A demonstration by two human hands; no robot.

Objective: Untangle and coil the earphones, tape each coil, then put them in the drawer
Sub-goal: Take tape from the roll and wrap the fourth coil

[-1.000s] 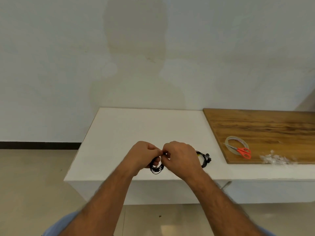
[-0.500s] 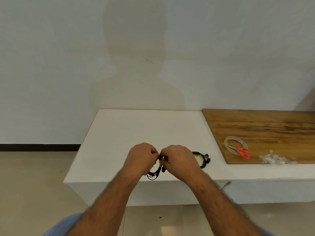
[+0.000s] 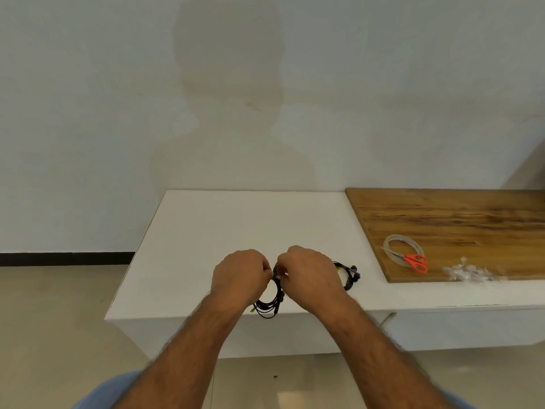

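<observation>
A pale wall (image 3: pixel 265 98) with a faint shadow stands behind a white table (image 3: pixel 236 225), and a tiled floor (image 3: pixel 53 320) shows to the left below it. A wooden board (image 3: pixel 460 219) covers the right part of the table. Over the table's front edge the person's two hands meet, knuckles up and fingers curled. The left hand (image 3: pixel 240 277) and the right hand (image 3: pixel 309 276) both pinch the top of a black coil (image 3: pixel 269 305) of earphone wire at the same spot, where a small pale scrap shows between the fingertips; whether it is tape cannot be told. The coil hangs below the hands, its lower loop in front of the table's edge. A second coil (image 3: pixel 349 274) of black earphones lies on the white top just right of the right hand, partly hidden by it. On the board, near its front left corner, lies a tape roll (image 3: pixel 395 240) with orange-handled scissors (image 3: pixel 413 261) across it. Right of the scissors, at the board's front edge, sits a small heap of clear scraps (image 3: pixel 469 273).
</observation>
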